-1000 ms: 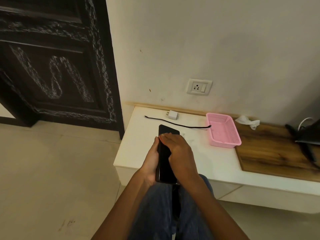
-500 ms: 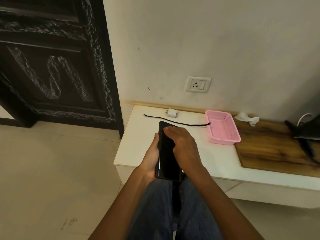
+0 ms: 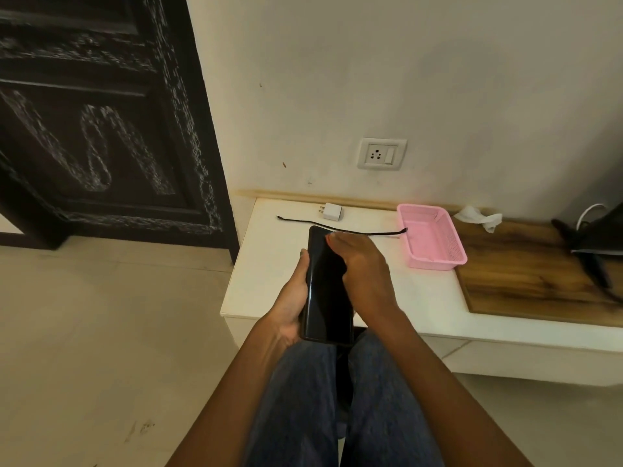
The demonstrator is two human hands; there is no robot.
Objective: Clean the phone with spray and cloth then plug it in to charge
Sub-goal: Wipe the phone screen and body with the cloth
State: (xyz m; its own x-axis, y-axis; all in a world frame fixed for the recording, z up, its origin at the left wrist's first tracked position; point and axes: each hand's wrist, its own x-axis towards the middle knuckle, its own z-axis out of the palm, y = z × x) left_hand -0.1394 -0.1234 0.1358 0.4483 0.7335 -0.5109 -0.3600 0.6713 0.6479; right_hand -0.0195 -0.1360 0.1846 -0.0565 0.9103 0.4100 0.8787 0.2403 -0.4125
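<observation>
A black phone (image 3: 325, 291) is held upright over my lap, its dark screen facing up. My left hand (image 3: 291, 305) grips its left edge and lower back. My right hand (image 3: 364, 271) lies over the upper right of the screen, fingers curled round the right edge. A white charger adapter (image 3: 332, 211) and a black cable (image 3: 303, 221) lie apart on the white shelf (image 3: 269, 264) beyond the phone. A wall socket (image 3: 381, 153) sits above them. A crumpled white cloth (image 3: 478, 216) lies at the back by the wall. No spray bottle is visible.
A pink plastic basket (image 3: 435, 261) stands on the shelf right of my hands. A wooden board (image 3: 522, 274) covers the shelf's right part, with a dark object (image 3: 593, 237) and a white wire at its far end. A dark carved door (image 3: 101, 129) fills the left.
My right hand has slid from across the phone's middle towards its upper right edge, uncovering more of the screen. The phone now faces up more squarely.
</observation>
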